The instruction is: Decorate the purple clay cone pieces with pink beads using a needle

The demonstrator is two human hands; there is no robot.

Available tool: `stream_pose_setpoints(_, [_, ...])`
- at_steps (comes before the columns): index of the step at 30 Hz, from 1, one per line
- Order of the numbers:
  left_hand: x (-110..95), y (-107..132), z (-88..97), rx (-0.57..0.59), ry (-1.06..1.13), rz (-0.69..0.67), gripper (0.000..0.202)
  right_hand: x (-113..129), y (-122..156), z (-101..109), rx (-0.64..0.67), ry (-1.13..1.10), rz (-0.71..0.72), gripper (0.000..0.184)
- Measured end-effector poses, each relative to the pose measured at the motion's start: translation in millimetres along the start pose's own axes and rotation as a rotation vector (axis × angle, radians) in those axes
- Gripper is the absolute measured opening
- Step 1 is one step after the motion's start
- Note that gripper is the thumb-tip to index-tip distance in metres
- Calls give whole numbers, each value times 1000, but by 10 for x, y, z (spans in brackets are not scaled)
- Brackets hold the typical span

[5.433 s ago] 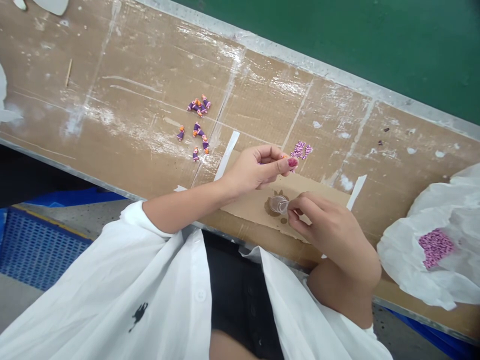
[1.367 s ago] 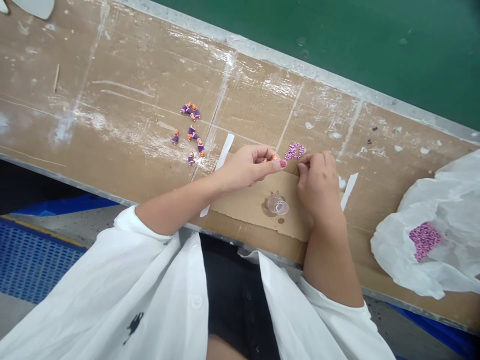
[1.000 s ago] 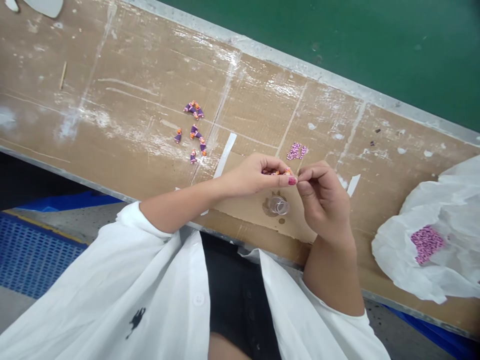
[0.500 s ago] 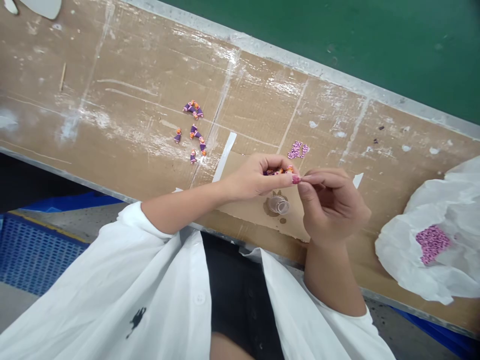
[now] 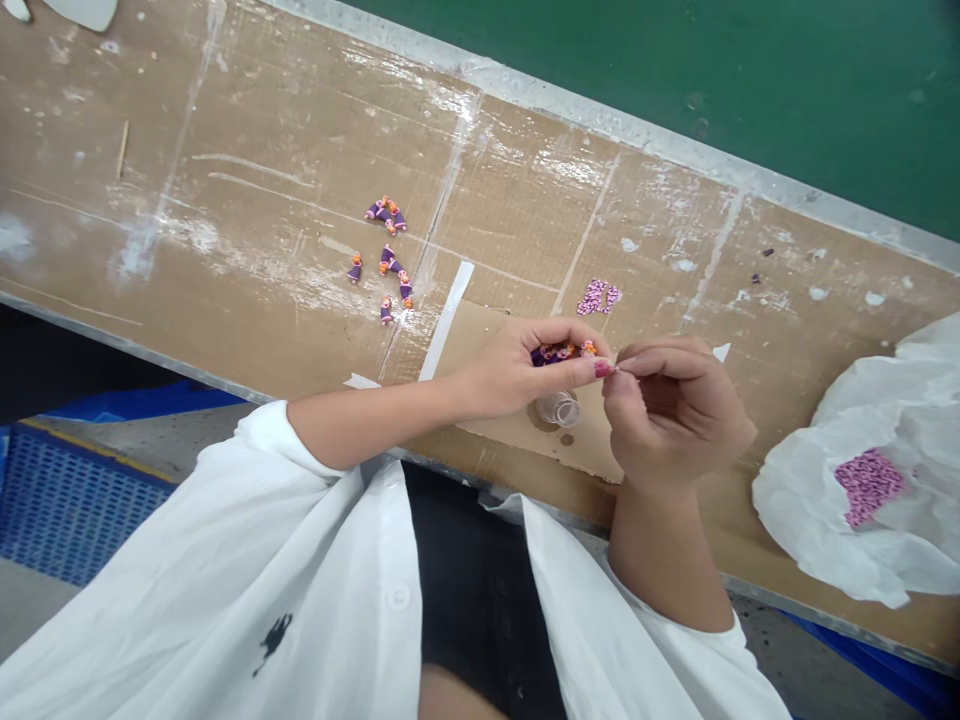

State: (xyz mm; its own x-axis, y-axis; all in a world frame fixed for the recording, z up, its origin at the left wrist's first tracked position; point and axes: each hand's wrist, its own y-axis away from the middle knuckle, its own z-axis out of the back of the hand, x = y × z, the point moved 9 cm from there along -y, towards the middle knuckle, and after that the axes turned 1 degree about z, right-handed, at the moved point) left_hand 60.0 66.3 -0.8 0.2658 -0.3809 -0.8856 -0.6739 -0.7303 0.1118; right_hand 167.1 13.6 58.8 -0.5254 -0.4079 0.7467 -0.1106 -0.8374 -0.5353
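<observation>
Just right of the frame's centre, I see the left hand (image 5: 517,368) curled around several purple-and-orange figures (image 5: 553,353); at its thumb tip the right hand (image 5: 679,410) is closed in a pinch, on what I cannot tell. Just below sits a clear cup (image 5: 559,408). At far right, a pink heap (image 5: 868,485) lies in white paper (image 5: 795,500). Further off on the tabletop (image 5: 285,110) are a small pink cluster (image 5: 592,297) and, left of it, loose figures (image 5: 355,268)

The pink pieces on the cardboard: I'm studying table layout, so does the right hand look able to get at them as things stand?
Probably yes: the pink pieces lie uncovered just beyond the right hand, with nothing seen between. It meets the left hand, so would first have to part from it.
</observation>
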Motion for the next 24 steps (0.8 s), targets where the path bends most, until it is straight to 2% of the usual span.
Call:
stream_pose_setpoints(8, [-65, -9, 26, 10, -196, 29, 37, -69, -20, -5, 172, 1, -27, 12])
stream_pose_setpoints(11, [-84, -26, 25, 47, -267, 25, 34, -78, -31, -31, 214, -50, -52, 13])
stream_pose_setpoints(14, [-54, -40, -20, 119, -258, 67, 40, -55, -52, -35, 241, -116, -48, 16])
stream_pose_setpoints(17, [-36, -54, 21, 72, -196, 103, 47, 21, -89, 7, 269, -185, 4, 18])
stream_pose_setpoints(21, [-48, -55, 171, -93, -135, 140, 48, 58, -13, -111, 554, -120, 10, 20])
stream_pose_setpoints(24, [-36, -49, 196, -118, -74, 190, 48, 17, 117, -191, 724, 36, 24, 18])
